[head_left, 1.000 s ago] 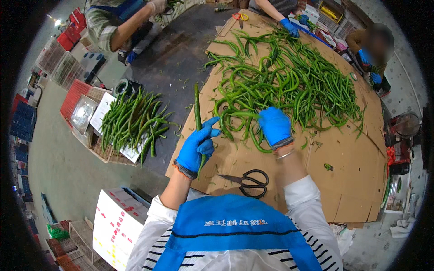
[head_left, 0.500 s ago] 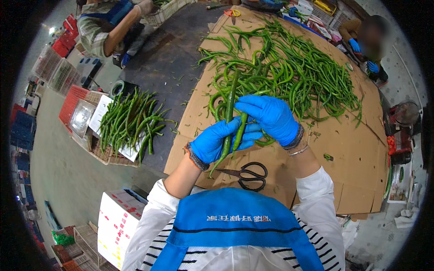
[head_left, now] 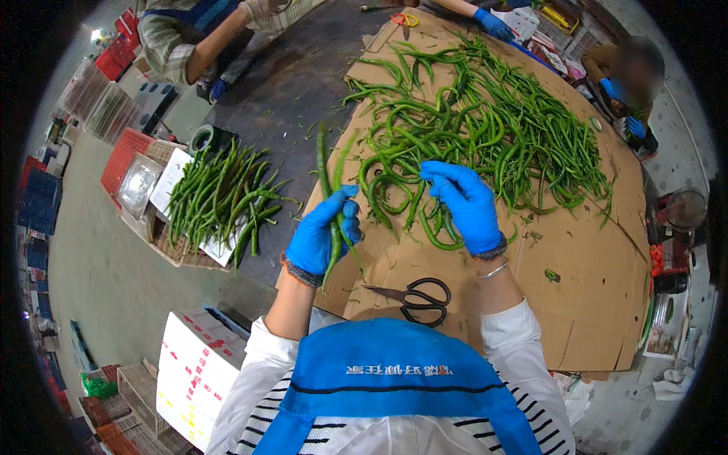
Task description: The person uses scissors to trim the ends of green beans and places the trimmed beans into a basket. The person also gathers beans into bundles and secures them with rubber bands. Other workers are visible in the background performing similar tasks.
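Note:
My left hand (head_left: 315, 239), in a blue glove, is closed around a few long green chili peppers (head_left: 324, 163). They stand nearly upright, tips above and below the fist, and blur slightly. My right hand (head_left: 469, 212), also gloved in blue, hovers apart from them at the near edge of a large heap of green chili peppers (head_left: 516, 140). Its fingertips are pressed together; whatever may be between them is too small to make out. Below and between the hands lie black-handled scissors (head_left: 426, 303) on the cardboard (head_left: 576, 250).
To the left, another bunch of green peppers (head_left: 220, 197) lies on a white sheet over a crate (head_left: 186, 256). A roll of tape (head_left: 203, 138) stands beside it. Orange-handled scissors (head_left: 404, 19) lie at the far edge. Co-workers are around the table; a white box (head_left: 199, 371) stands lower left.
My hands have drawn apart: the left moved left with the peppers, while the right let go of them. At the far edge, a co-worker's blue-gloved hand has come further into view.

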### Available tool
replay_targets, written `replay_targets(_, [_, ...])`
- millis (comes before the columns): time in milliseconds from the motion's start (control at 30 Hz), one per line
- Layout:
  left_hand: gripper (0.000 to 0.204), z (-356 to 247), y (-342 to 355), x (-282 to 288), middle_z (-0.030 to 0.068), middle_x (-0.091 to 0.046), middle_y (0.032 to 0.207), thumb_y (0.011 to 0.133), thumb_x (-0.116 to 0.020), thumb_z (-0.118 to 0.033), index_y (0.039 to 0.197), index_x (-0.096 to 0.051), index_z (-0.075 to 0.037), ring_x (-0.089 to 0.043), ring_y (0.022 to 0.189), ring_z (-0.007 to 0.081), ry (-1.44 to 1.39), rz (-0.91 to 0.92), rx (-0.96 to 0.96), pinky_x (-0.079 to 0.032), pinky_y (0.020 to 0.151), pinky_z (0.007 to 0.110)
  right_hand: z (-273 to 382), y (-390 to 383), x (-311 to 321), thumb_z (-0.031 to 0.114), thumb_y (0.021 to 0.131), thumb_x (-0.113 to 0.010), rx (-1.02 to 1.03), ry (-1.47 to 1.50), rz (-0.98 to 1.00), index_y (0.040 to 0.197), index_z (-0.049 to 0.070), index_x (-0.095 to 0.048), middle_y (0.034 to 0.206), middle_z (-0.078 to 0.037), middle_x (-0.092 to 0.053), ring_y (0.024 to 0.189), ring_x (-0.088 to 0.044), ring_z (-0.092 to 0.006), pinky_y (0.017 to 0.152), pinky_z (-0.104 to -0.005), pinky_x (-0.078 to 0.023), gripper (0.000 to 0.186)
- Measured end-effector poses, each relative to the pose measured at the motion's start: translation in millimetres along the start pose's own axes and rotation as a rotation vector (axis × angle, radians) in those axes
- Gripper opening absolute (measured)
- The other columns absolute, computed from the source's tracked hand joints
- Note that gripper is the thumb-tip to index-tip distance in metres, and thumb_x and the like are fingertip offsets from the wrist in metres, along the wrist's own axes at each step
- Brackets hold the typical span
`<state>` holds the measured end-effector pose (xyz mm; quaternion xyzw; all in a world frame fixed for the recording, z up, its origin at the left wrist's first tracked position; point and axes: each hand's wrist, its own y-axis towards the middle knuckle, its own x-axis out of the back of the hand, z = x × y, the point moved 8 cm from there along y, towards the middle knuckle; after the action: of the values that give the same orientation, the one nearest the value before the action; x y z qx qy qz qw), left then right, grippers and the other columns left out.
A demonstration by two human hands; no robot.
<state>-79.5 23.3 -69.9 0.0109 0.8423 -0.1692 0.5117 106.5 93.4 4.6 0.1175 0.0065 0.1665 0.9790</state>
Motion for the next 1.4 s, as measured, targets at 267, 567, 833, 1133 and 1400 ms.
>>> replay_targets(267, [0.03, -20, -1, 22, 0.0018, -0.055, 0.078, 0.097, -0.041, -0.019, 0.123, -0.048, -0.006, -0.045, 0.054, 0.0052, -0.152, 0.116, -0.097, -0.04, 0.056, 0.023, -92, 31, -54, 0.01, 0.081, -0.054, 0.299, -0.934, 0.226, 0.105, 0.01, -0.063, 0.102, -0.013, -0.059, 0.085, -0.059, -0.0326, 0.073, -0.0407, -0.048, 0.025])
replay_targets(567, [0.035, -31, -20, 21, -0.0056, -0.043, 0.061, 0.099, -0.034, -0.026, 0.129, -0.044, -0.011, -0.033, 0.041, 0.0008, -0.009, 0.229, -0.126, -0.029, 0.047, 0.019, -131, 33, -16, 0.008, 0.075, -0.055, 0.196, -1.16, 0.316, 0.1, 0.019, -0.065, 0.089, -0.011, -0.059, 0.08, -0.059, -0.031, 0.069, -0.0406, -0.048, 0.028])
replay_targets(833, [0.024, -19, -17, 43, -0.0034, -0.047, 0.066, 0.098, -0.039, -0.023, 0.112, -0.053, -0.01, -0.038, 0.047, 0.0033, -0.052, -0.206, -0.111, -0.035, 0.051, 0.022, -104, 40, 90, 0.005, 0.079, -0.048, -0.143, -1.286, 0.07, 0.104, 0.013, -0.066, 0.107, -0.013, -0.061, 0.094, -0.058, -0.0335, 0.081, -0.0427, -0.047, 0.033])
replay_targets(1133, [0.03, -8, -17, 21, -0.0046, -0.044, 0.064, 0.098, -0.04, -0.025, 0.12, -0.049, -0.007, -0.036, 0.046, 0.003, 0.002, 0.178, -0.061, -0.033, 0.053, 0.023, -57, 103, 19, 0.013, 0.08, -0.05, 0.234, -1.229, 0.082, 0.088, 0.011, -0.063, 0.083, -0.016, -0.062, 0.077, -0.06, -0.035, 0.067, -0.0443, -0.048, 0.016])
replay_targets(1400, [0.029, -10, -17, 15, 0.0, -0.047, 0.068, 0.095, -0.046, -0.024, 0.114, -0.05, -0.002, -0.04, 0.052, 0.008, 0.146, 0.119, -0.088, -0.035, 0.054, 0.024, -102, 139, 32, 0.021, 0.076, -0.06, -0.013, -1.378, 0.176, 0.083, 0.003, -0.069, 0.091, -0.019, -0.063, 0.084, -0.06, -0.0359, 0.075, -0.0432, -0.05, 0.021])
